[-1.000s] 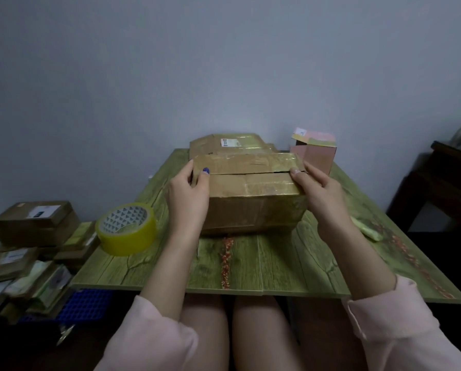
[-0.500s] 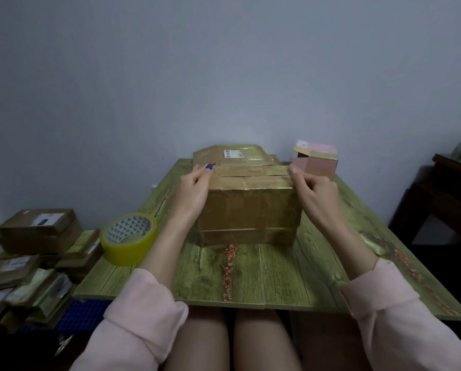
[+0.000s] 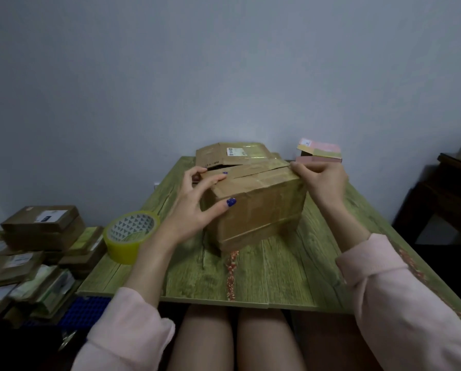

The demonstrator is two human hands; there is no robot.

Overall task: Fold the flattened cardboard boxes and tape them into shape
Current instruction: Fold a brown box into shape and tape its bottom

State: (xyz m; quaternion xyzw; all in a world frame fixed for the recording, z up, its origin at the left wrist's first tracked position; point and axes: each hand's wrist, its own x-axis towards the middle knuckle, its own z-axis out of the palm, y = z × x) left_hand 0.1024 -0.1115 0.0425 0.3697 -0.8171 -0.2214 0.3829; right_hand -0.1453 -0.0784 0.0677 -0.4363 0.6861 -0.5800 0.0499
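Gripped box's [image 3: 256, 210] left corner with left hand [image 3: 194, 207] | pinched flap [image 3: 250, 171] at box's right edge with right hand [image 3: 323, 183] | needed that flap pressed flush before taping

**Head view (single camera).** A wide-angle camera worn at the person's eye level faces forward and tilts down across the table [image 3: 277, 277] toward a plain wall [image 3: 224, 62], which fills the upper half of the frame. The range is close. Both sleeved forearms enter from the lower corners, and the left hand [image 3: 194, 210] and right hand [image 3: 323, 183] meet on the cardboard box [image 3: 264, 210] just below frame centre. The person's knees [image 3: 261, 338] lie along the bottom edge. The wide field takes in stacked parcels [image 3: 42, 223] at the left margin and dark furniture [image 3: 448, 194] at the right margin. This view alone covers the scene.
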